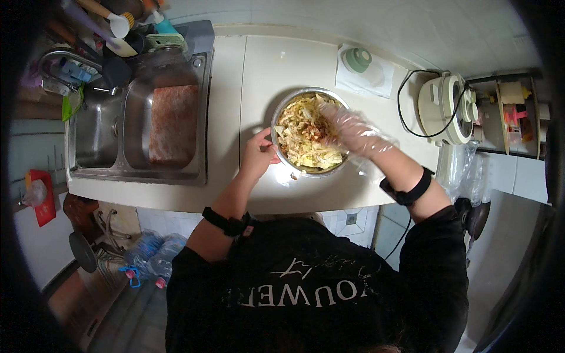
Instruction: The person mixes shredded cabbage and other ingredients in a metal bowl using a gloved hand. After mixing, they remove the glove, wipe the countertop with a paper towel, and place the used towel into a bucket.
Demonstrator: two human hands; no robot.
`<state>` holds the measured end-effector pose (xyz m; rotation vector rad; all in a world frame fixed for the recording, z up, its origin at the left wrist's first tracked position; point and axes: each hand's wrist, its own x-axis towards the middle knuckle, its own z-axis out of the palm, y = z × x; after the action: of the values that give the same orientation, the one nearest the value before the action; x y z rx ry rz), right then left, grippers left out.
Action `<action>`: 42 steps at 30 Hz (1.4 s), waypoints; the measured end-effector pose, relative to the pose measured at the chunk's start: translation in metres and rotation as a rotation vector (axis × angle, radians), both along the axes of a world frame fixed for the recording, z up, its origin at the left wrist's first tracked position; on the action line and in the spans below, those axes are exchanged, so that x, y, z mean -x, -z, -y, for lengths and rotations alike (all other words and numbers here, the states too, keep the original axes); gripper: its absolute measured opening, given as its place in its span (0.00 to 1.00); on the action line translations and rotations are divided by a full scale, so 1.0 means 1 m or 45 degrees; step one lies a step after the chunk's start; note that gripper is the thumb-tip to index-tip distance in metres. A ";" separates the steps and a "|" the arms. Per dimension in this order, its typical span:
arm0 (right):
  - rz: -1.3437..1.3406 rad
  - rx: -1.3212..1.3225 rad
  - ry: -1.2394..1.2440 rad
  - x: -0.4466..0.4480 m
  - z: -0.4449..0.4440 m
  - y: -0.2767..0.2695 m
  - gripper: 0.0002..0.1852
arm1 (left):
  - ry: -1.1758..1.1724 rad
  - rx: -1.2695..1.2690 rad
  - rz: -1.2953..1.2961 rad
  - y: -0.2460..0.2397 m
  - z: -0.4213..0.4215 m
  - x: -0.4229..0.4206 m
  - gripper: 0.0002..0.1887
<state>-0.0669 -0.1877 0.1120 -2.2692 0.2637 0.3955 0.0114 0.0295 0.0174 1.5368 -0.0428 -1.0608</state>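
A round stainless steel bowl [274, 118] stands on the white countertop in front of me. It holds chopped cabbage [325, 155] with a reddish-brown clump, seemingly seasoning or minced filling, near the middle [312, 131]. My left hand [259, 154] grips the bowl's left rim between thumb and fingers. In a clear plastic glove, my right hand [351, 130] reaches over the right rim, its fingers down in the cabbage. Motion blur and the glove hide whether those fingers are closed on any food. A small scrap lies on the counter by the bowl's near edge.
To the left is a double steel sink [201, 170] with a reddish slab [173, 123] in it. Utensils crowd its back corner. A green-and-white lidded item [358, 59] rests on white paper [384, 79] behind the bowl. A rice cooker [435, 108] with a black cord stands right.
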 end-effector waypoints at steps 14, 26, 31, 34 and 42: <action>-0.566 0.584 -0.669 -0.061 0.010 0.028 0.60 | -0.059 0.006 -0.001 0.004 0.000 0.002 0.26; -0.546 0.528 -0.591 -0.052 0.007 0.052 0.59 | -0.070 -0.012 0.058 0.001 0.000 0.005 0.24; -0.668 0.373 -0.680 -0.063 0.018 0.072 0.54 | -0.100 -0.022 0.058 0.000 0.001 0.007 0.24; -0.653 0.385 -0.794 -0.064 0.023 0.089 0.53 | -0.130 -0.028 0.081 0.003 0.001 0.011 0.23; -0.571 0.326 -0.787 -0.052 0.031 0.116 0.48 | -0.203 0.027 0.082 0.013 0.002 0.014 0.22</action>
<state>-0.0146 -0.2183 -0.0039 -2.4564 -0.1896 1.2582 -0.0023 0.0274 0.0043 1.5287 0.0238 -0.8820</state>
